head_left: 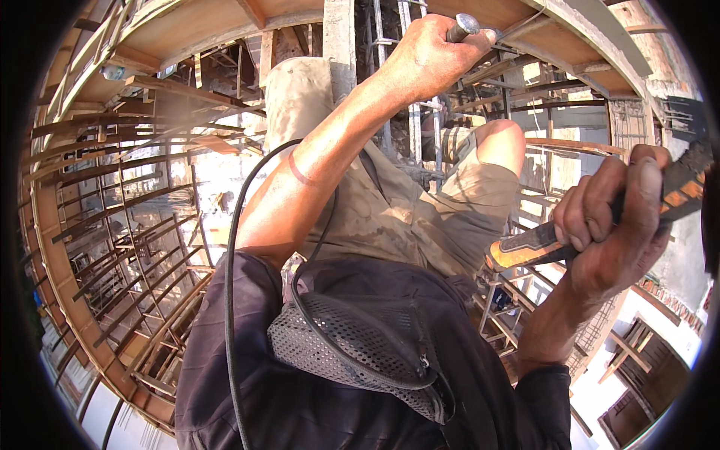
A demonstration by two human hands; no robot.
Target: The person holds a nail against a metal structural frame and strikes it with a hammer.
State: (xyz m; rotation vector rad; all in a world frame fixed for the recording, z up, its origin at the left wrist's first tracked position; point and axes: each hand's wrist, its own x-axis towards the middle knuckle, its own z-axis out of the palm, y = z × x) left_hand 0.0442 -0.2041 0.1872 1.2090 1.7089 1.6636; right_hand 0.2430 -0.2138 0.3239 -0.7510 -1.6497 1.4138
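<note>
My left hand (439, 56) is closed in a fist at the top middle, above a steel rebar cage. Out of the fist sticks the round, flat head of a thick metal pin (466, 25), like the struck end of a chisel; the rest of it is hidden. On the right, my right hand (619, 206) is wrapped round a black-and-orange grip (525, 249), like a hammer handle. It is raised and tilted up to the right. Its far end is lost in the dark rim, so the tool's head does not show.
The rebar cage (412, 127) runs between my legs beside a concrete-smeared wooden beam (339, 45). Wooden formwork boards (202, 26) curve along the top and left. A lattice of rods and timbers (127, 247) drops away below. A black cable (238, 202) hangs past my left arm.
</note>
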